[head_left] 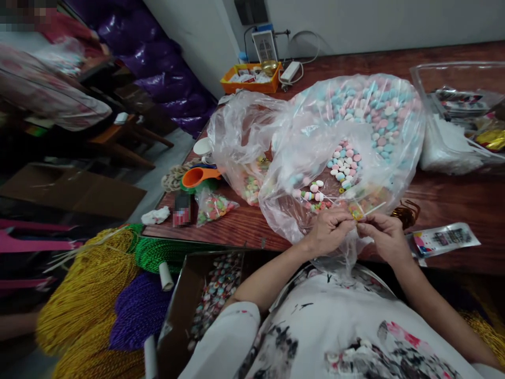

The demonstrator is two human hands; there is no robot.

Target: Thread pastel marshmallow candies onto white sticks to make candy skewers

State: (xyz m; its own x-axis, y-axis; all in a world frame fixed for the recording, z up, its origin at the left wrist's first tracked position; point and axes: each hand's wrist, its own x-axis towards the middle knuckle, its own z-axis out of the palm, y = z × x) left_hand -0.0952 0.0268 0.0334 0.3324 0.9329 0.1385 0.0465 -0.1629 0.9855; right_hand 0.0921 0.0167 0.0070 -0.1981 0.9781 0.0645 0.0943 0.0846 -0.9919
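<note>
My left hand point(331, 230) and my right hand point(383, 235) meet at the table's front edge, fingertips pinched close together. What sits between them is small and mostly hidden. Just above the fingertips show a small yellow-orange piece point(356, 211) and a thin white stick point(374, 209). Behind my hands lies a large clear plastic bag point(288, 158) with pink, blue and white candies point(347, 166) in and on it. Short white sticks threaded with candies point(313, 195) rest near my left hand, beside small colourful rings point(317, 206).
An orange scoop point(193, 178) and a small bag of colourful pieces point(213, 207) lie left. A clear tub point(445, 142) and a printed pouch point(445, 239) stand right. Below are a box point(181, 295) of wrapped pieces and yellow cord bundles point(87, 284). Another person's sleeve point(51, 89) shows left.
</note>
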